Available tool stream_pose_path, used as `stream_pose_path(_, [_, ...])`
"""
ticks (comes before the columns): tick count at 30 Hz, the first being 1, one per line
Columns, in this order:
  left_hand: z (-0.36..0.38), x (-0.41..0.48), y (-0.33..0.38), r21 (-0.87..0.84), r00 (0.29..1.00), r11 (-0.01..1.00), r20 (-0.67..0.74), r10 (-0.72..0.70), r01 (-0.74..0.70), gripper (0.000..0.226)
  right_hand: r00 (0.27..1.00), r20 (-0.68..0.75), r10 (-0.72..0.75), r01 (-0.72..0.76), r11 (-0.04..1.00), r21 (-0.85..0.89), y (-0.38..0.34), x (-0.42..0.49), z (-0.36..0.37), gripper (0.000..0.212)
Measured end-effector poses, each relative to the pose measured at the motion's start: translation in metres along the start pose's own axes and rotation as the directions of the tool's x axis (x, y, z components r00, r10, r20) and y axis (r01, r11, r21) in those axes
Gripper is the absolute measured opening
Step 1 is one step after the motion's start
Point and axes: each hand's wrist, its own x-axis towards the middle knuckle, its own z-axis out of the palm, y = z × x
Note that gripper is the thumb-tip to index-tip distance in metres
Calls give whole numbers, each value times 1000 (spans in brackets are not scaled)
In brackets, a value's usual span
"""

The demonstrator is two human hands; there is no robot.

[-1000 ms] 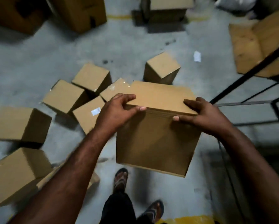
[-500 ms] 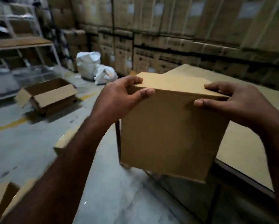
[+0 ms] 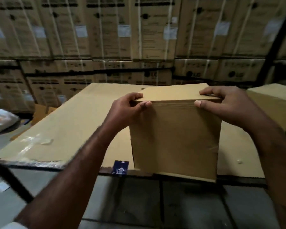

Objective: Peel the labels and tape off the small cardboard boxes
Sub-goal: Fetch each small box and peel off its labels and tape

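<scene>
I hold a plain brown cardboard box [image 3: 175, 134] in front of me, over the near edge of a table. My left hand [image 3: 127, 109] grips its top left corner, thumb on the front face and fingers over the top. My right hand [image 3: 225, 104] grips the top right corner the same way. The front face shows no label; a faint shiny strip of tape [image 3: 212, 148] shows near its right edge.
The table is covered by a flat cardboard sheet [image 3: 69, 128] with clear tape patches at its left front. A dark blue packet [image 3: 120, 167] lies at the table's front edge. Another brown box [image 3: 274, 104] stands at the right. Stacked large cartons [image 3: 139, 30] fill the wall behind.
My view swung up from the floor strewn with small boxes to the table. Both hands carried the box along and brought it over the table's front edge, grip unchanged.
</scene>
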Motion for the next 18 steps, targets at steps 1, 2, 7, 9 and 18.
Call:
stream_pose_path(1, [14, 16, -1, -20, 1000, 1000, 19, 5, -5, 55, 1000, -8, 15, -15, 1000, -11, 12, 7, -5, 45])
stream_pose_path(2, [27, 33, -3, -36, 999, 999, 37, 8, -7, 53, 999, -6, 32, -32, 999, -23, 22, 15, -9, 41])
stream_pose_path(7, [80, 112, -36, -103, 991, 994, 131, -11, 24, 41, 993, 53, 102, -98, 992, -81, 63, 67, -17, 33])
stream_pose_path(9, [98, 140, -53, -114, 979, 990, 194, -60, 83, 36, 990, 66, 127, -120, 987, -102, 77, 91, -14, 32])
stream_pose_path(18, [145, 227, -52, 39, 999, 998, -20, -48, 49, 53, 992, 36, 119, -93, 903, -419, 82, 182, 6, 63])
